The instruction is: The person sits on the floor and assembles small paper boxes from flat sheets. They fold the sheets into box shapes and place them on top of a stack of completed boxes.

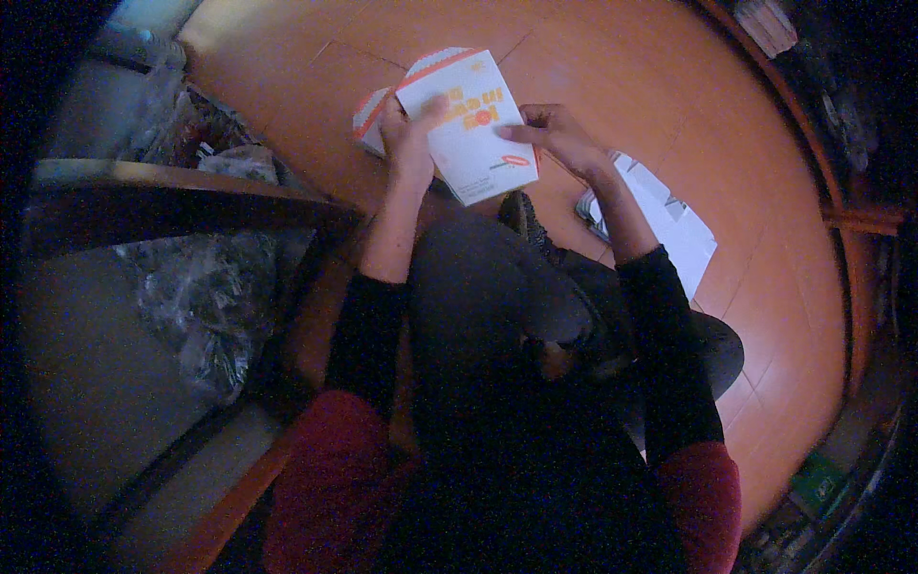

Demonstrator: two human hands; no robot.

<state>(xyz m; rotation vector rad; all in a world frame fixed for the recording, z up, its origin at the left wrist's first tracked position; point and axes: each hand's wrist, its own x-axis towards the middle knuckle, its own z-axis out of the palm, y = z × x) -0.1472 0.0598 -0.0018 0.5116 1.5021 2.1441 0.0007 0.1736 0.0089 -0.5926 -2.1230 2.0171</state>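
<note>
I hold a flat white paper box (472, 126) with orange trim and orange print out in front of me, above my knees. My left hand (406, 134) grips its left edge, thumb lying across the printed face. My right hand (557, 136) pinches its right edge near a small orange mark. A second white and orange paper piece (369, 117) shows just behind my left hand. My black sleeves and dark trousers fill the lower middle of the view.
The floor is orange-brown tile (660, 86). White sheets or flat cartons (669, 225) lie on it under my right forearm. A wooden bench edge (191, 182) with crinkled clear plastic bags (201, 306) stands at left. Dark shelving curves along the right.
</note>
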